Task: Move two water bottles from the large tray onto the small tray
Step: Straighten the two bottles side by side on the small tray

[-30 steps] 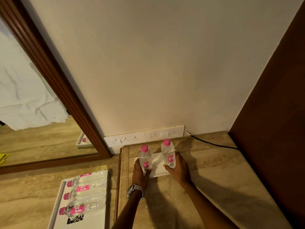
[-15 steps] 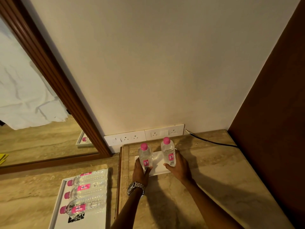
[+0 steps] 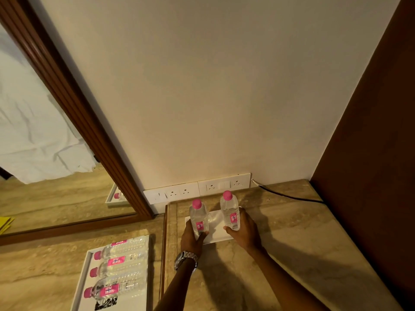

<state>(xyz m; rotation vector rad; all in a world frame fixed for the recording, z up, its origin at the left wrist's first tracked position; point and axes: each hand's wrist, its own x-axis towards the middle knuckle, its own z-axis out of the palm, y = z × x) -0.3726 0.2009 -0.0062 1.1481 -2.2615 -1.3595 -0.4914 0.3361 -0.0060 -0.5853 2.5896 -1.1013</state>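
Observation:
Two clear water bottles with pink caps stand upright on the small white tray (image 3: 216, 230) near the wall. My left hand (image 3: 190, 240) is wrapped around the lower part of the left bottle (image 3: 198, 215). My right hand (image 3: 244, 231) grips the right bottle (image 3: 229, 209) from its right side. The large white tray (image 3: 82, 286) lies at the lower left on a lower surface, with three more bottles (image 3: 119, 269) lying on their sides in it.
A marble counter (image 3: 292, 254) runs to a dark wooden panel (image 3: 370, 153) on the right. White wall sockets (image 3: 197, 189) sit just behind the small tray, and a black cable (image 3: 289, 197) trails along the counter's back. A wood-framed mirror (image 3: 67, 97) leans at the left.
Both hands stay on the bottles on the small tray; the view has shifted slightly, and the bottles have hardly moved.

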